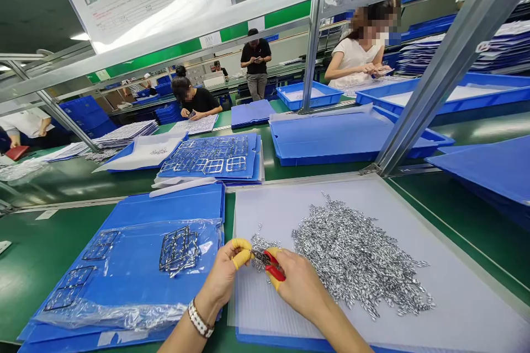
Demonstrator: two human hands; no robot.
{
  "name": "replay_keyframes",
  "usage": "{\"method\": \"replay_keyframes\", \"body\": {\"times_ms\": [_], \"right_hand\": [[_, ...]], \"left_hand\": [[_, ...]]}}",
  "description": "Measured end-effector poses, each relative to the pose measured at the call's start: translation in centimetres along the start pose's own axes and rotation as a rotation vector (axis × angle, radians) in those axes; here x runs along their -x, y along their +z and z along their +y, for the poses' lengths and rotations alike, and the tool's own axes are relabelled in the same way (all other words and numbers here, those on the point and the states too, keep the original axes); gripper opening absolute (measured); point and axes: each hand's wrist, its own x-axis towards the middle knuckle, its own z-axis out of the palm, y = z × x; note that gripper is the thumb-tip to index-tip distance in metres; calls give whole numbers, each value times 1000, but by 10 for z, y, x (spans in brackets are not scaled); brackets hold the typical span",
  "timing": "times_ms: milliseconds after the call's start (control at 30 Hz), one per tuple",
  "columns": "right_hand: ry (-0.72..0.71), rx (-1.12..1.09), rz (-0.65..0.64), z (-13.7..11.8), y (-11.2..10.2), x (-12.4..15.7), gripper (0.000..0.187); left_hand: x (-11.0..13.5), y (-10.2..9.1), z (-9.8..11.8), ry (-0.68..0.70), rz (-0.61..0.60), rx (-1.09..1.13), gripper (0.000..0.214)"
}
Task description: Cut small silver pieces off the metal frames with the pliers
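Yellow finger covers wrap the fingertips of both hands. My right hand (300, 281) is closed round red-handled nippers (275, 272), whose jaws point left. Just left of those jaws, the thumb and finger of my left hand (226, 270) are pinched together; whatever lies between them is too small and hidden to name. Beneath the nippers is a small heap of shiny silver pieces (261, 242), lying on a white translucent sheet (269, 309). A much larger pile of the same silver pieces (360, 253) spreads to the right of my right hand.
On the left, blue boards (136, 287) carry a see-through plastic bag (111, 314) and dark sprue frames (179, 251). More silver frames (211, 154) lie behind. A metal post (439, 71) slants up on the right. Blue trays (331, 135) and several people stand or sit beyond.
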Motion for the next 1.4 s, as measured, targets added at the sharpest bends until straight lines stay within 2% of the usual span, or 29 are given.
{"method": "replay_keyframes", "body": {"times_ms": [233,500,800,1033,1167,1300,1400], "right_hand": [[-32,49,16,3,4,6,32],[-109,180,200,1,6,9,36],[-104,193,190,3,10,14,37],[-38,20,173,8,5,11,32],[-30,-174,234,7,-1,7,30],[-83,-420,299,-7,-1,3,28],[-152,-541,277,-16,6,-1,25]], "left_hand": [[3,0,4,-41,-28,19,17],[5,-2,3,-57,-62,85,19],[8,1,7,-24,-79,60,17],[7,1,5,-26,-87,87,18],[6,0,6,-40,-75,73,17],[4,2,5,-47,-47,38,15],[5,4,3,-44,-45,29,15]]}}
